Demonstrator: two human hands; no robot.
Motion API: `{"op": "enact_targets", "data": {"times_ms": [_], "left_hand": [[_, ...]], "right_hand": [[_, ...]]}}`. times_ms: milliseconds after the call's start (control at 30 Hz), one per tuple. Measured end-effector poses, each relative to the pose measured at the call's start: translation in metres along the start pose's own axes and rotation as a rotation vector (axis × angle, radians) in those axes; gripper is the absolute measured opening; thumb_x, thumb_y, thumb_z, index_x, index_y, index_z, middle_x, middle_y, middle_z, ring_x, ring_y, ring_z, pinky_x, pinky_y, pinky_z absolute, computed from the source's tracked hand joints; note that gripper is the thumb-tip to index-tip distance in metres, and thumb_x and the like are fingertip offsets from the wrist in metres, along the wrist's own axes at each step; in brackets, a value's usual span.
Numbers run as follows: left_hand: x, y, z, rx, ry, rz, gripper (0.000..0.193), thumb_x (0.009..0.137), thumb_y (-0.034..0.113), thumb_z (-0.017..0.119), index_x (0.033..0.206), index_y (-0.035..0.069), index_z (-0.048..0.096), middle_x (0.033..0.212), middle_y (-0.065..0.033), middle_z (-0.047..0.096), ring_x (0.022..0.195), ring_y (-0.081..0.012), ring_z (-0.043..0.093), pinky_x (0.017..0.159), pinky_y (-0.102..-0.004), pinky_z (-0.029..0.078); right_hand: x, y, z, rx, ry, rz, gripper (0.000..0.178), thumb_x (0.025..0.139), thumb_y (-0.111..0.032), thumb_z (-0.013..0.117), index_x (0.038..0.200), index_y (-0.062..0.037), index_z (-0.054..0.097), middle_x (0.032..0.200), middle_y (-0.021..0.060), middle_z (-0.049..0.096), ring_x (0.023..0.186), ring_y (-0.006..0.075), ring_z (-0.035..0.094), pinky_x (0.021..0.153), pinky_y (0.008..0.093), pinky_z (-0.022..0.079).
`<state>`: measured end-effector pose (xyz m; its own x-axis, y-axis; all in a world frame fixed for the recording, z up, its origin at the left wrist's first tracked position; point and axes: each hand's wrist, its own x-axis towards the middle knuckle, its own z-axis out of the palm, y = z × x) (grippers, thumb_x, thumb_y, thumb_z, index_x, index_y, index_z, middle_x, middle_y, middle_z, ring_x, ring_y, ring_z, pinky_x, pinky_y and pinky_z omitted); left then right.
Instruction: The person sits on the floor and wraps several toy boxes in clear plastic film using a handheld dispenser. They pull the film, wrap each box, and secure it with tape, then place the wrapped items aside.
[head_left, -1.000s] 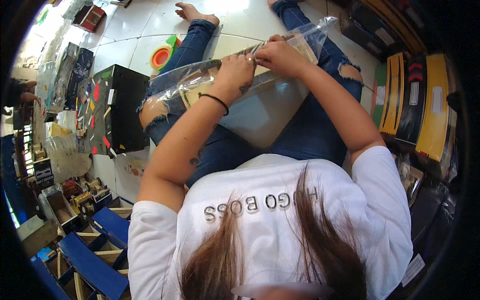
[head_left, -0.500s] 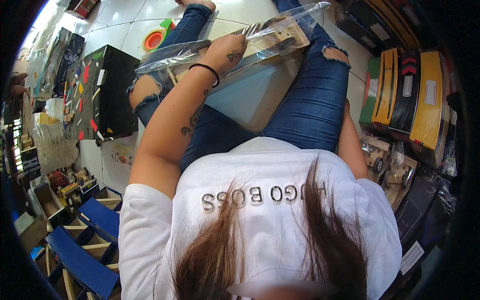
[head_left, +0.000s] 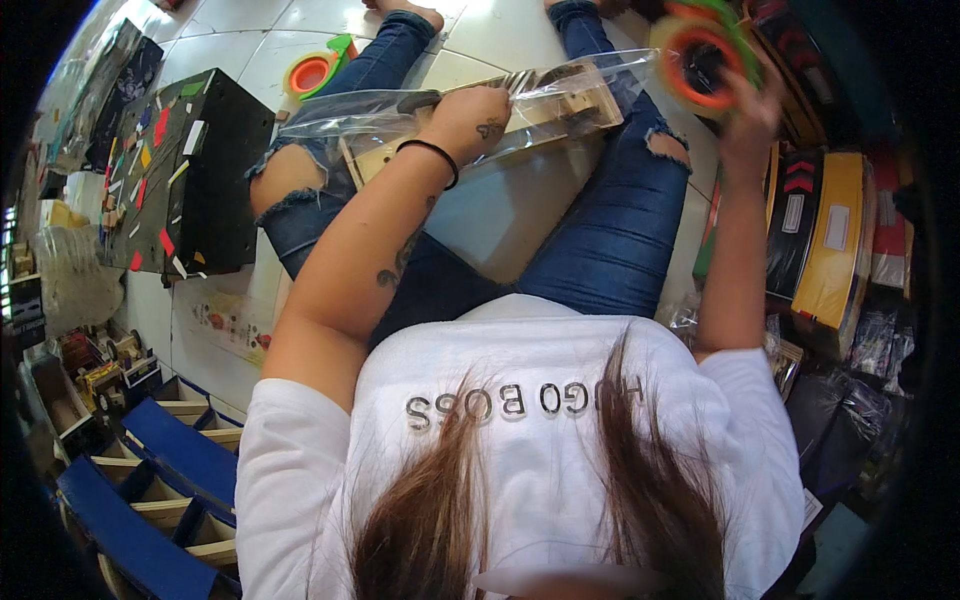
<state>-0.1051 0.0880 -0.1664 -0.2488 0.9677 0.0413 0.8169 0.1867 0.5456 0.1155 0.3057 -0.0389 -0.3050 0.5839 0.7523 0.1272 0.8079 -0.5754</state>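
My left hand (head_left: pixel 470 122) is closed on the clear plastic bag (head_left: pixel 632 72) that wraps a pale wooden toy vehicle (head_left: pixel 570 112) with dark wheels. The wrapped toy lies crosswise between my thighs, and my fingers pinch the plastic along its upper side. Up at the right, my right hand (head_left: pixel 752 120) grips a green and orange tape dispenser (head_left: pixel 672 72), held above the floor and blurred by motion. A second tape dispenser (head_left: pixel 308 72) of the same colours lies on the floor beside my left leg.
A black box (head_left: pixel 215 170) with coloured paper scraps stands at the left. Blue-topped wooden compartments (head_left: pixel 180 445) fill the lower left. Boxes with yellow, black and red sides (head_left: pixel 828 240) line the right. White tiles (head_left: pixel 300 20) cover the floor.
My right hand has risen from beside my right thigh and now holds a tape dispenser at upper right. My left hand has shifted slightly right, still pinching the bag.
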Motion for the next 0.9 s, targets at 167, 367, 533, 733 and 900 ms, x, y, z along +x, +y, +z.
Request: {"op": "enact_targets", "data": {"times_ms": [167, 367, 533, 733, 900], "left_hand": [[-0.001, 0.003, -0.001, 0.016, -0.001, 0.007, 0.029, 0.092, 0.02, 0.044, 0.088, -0.001, 0.063, 0.087, -0.0265, 0.065, 0.082, -0.0423, 0.063, 0.075, -0.0495, 0.049], [-0.001, 0.002, -0.001, -0.042, -0.017, -0.027, 0.02, 0.086, 0.014, 0.047, 0.089, 0.001, 0.062, 0.088, -0.0248, 0.065, 0.086, -0.0409, 0.064, 0.077, -0.0483, 0.05], [-0.001, -0.001, 0.003, -0.025, -0.017, -0.006, 0.016, 0.082, 0.01, 0.05, 0.084, 0.001, 0.063, 0.087, -0.0244, 0.065, 0.085, -0.0401, 0.064, 0.075, -0.048, 0.051], [-0.001, -0.002, 0.006, -0.058, 0.018, 0.031, 0.016, 0.08, 0.011, 0.051, 0.082, 0.001, 0.064, 0.086, -0.0238, 0.066, 0.083, -0.0396, 0.065, 0.072, -0.0464, 0.053], [-0.002, 0.003, 0.004, -0.053, 0.011, -0.008, 0.017, 0.082, 0.011, 0.051, 0.082, 0.001, 0.065, 0.086, -0.0235, 0.066, 0.082, -0.0395, 0.065, 0.071, -0.0464, 0.053]], "right_hand": [[0.011, -0.014, 0.171, -0.208, -1.005, -0.158, 0.033, 0.068, -0.021, 0.068, 0.096, -0.0032, 0.07, 0.089, 0.0153, 0.066, 0.081, 0.0303, 0.064, 0.075, 0.0386, 0.05], [0.021, 0.0, 0.225, -0.731, -1.419, -0.259, 0.031, 0.076, -0.028, 0.065, 0.095, -0.0038, 0.07, 0.086, 0.0121, 0.069, 0.068, 0.0271, 0.063, 0.071, 0.0396, 0.051], [0.05, -0.038, 0.248, -0.638, -1.617, 0.38, 0.024, 0.075, -0.027, 0.064, 0.087, -0.0072, 0.07, 0.075, 0.0054, 0.064, 0.064, 0.0193, 0.06, 0.065, 0.0367, 0.049], [0.063, -0.021, 0.284, -0.648, -1.95, 0.656, 0.01, 0.077, -0.025, 0.061, 0.07, -0.0169, 0.062, 0.062, -0.0013, 0.057, 0.053, 0.0149, 0.055, 0.052, 0.0329, 0.044], [0.059, -0.021, 0.269, -0.717, -1.729, 0.682, 0.021, 0.073, -0.019, 0.066, 0.089, -0.006, 0.069, 0.093, 0.0097, 0.063, 0.079, 0.0231, 0.061, 0.07, 0.0346, 0.049]]}}
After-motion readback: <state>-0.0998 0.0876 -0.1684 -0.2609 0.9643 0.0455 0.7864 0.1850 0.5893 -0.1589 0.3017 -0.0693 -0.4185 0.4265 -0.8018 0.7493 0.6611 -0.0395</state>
